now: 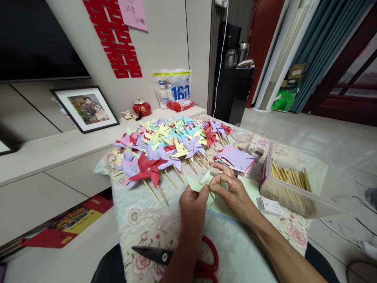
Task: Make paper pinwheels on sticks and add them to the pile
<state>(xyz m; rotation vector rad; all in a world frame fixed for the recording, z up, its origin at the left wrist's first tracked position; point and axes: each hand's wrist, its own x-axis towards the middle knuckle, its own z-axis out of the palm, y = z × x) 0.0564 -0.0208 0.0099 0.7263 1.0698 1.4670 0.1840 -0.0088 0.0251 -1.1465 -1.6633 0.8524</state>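
Both of my hands hold a light green paper square (200,181) over a small table with a floral cloth (138,220). My left hand (193,206) pinches its lower edge. My right hand (232,190) folds a corner in toward the middle. Under my hands lie more green sheets (250,188). Behind them sits a stack of cut paper squares (237,158), purple on top. A big pile of finished paper pinwheels on wooden sticks (165,145) covers the far half of the table.
Red-handled scissors (176,257) lie by my left forearm. A clear plastic box of wooden sticks (290,179) stands at the right, a small white box (269,205) in front of it. A clear cup (243,138) stands behind the paper stack. A framed photo (85,108) leans on the low cabinet.
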